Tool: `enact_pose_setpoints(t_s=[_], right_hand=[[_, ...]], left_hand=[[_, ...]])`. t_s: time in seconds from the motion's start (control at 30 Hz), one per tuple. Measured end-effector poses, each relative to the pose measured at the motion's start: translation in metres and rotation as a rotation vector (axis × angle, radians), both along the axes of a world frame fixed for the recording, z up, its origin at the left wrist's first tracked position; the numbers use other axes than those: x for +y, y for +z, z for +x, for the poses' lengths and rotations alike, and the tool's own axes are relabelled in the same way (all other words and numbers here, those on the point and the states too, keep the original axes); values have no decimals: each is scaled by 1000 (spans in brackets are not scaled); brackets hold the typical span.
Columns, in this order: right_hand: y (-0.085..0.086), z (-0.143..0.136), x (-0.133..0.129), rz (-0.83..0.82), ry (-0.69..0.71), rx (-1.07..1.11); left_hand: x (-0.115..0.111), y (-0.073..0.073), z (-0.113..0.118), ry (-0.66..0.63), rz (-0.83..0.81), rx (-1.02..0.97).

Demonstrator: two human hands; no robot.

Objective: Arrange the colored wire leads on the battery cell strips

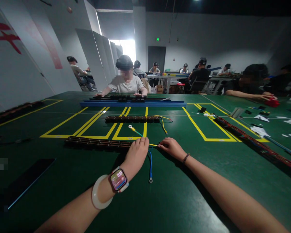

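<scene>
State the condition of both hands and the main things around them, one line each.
Left hand: fingers curled down, grip hidden.
Right hand: pinching a thin yellow wire.
That yellow wire: straight between the hands.
Long black wired strip nearest the hands: lying flat, right end hidden.
Blue wire with metal ring terminal: ring end loose.
Green-and-yellow wire with metal ring terminal: ring end loose.
Square smartwatch: screen lit.

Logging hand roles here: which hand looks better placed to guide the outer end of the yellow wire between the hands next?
Probably the right hand: it pinches the yellow wire there, while the left hand covers one end of the black wire-lined strip.
</scene>
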State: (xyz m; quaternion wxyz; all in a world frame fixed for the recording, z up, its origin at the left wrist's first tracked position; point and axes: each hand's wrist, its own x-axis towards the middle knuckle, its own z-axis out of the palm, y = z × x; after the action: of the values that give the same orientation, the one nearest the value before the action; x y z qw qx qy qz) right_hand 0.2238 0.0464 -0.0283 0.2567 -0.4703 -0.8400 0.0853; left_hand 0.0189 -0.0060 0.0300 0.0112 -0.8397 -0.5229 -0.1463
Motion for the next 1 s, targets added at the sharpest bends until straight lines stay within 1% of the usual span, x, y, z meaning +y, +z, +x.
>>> enact_pose_setpoints(t_s=[0.1,0.23,0.3,0.4,0.5,0.6,0.67,0.77,0.83,0.93,1.0], right_hand=[[-1,0,1,7,-3,2],[-4,2,4,2,10,5],[-4,2,5,-4,19,3],[-2,2,5,-20,31,1],[3,2,5,-69,53,1],[9,0,3,-145,78,4],[12,-3,1,-182,98,-8],[14,-9,-5,-198,115,-58],[14,-14,-9,-187,113,-86],[14,-20,-13,-152,95,-88],[15,-23,-16,-153,61,-76]], left_hand=[[-4,-11,6,-175,100,142],[-12,-28,14,-275,213,243],[-17,-31,17,-319,243,267],[-25,-27,19,-358,241,267],[-28,-20,20,-322,131,245],[-27,-20,20,-198,-55,175],[-25,-23,18,-114,-160,68],[-22,-28,16,-38,-253,-151],[-21,-30,14,-21,-281,-265],[-16,-32,13,-29,-325,-374],[-12,-35,13,-35,-412,-467]])
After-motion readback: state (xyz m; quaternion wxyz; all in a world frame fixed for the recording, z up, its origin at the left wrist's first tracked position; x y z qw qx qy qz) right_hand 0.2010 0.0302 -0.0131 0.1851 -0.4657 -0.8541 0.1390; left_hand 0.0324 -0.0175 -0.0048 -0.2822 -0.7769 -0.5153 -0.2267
